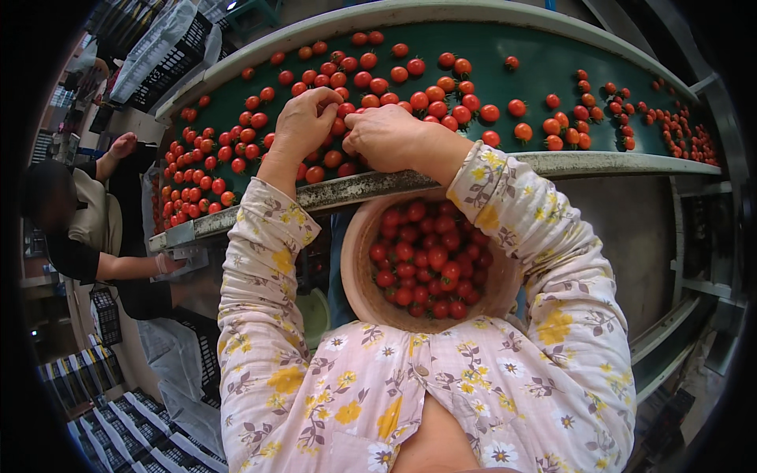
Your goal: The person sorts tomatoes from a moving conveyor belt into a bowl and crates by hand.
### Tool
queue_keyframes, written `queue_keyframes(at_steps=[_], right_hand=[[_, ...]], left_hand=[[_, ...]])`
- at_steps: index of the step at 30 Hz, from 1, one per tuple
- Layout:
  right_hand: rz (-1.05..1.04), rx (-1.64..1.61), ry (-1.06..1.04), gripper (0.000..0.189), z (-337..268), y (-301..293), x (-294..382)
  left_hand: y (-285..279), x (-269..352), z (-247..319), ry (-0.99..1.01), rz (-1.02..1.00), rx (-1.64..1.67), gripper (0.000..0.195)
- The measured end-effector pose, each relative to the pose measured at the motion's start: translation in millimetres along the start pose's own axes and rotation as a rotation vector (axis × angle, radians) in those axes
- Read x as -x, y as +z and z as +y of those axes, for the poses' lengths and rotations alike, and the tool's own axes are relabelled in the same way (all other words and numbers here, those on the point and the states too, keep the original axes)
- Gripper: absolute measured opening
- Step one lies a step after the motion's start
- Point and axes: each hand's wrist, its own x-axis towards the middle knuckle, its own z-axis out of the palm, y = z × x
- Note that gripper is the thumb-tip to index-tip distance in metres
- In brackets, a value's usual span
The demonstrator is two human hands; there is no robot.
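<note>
Red and orange cherry tomatoes (362, 79) lie scattered over a green conveyor belt (556, 47) before me. My left hand (306, 120) is over the belt among them, thumb and fingers bent beside a tomato (345, 110). Close to its right, my right hand (387, 137) reaches over the near rail, its fingers curled down among the fruit. The undersides of both hands are hidden, so whether either grips a tomato is unclear. Below the rail, in front of my body, a pale pink plastic basin (356, 275) contains many red cherry tomatoes (437, 258).
A worn white near rail (597, 162) and a far rail (449, 9) border the belt. Another person (97, 207) is at the belt's left end. Black crates with white liners (157, 59) stand at upper left, and more black crates (142, 431) at lower left.
</note>
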Motion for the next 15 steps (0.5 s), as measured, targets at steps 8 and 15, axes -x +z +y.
queue_keyframes(at_steps=[8, 15], right_hand=[[0.132, -0.222, 0.048, 0.016, 26.2, -7.4, 38.4], [0.604, -0.784, 0.432, 0.013, 120.8, -19.9, 118.8]], left_hand=[[6.3, -5.5, 11.6, -0.005, 0.03, 0.032, 0.015], [17.6, -5.1, 43.0, 0.178, -0.071, 0.202, 0.013]])
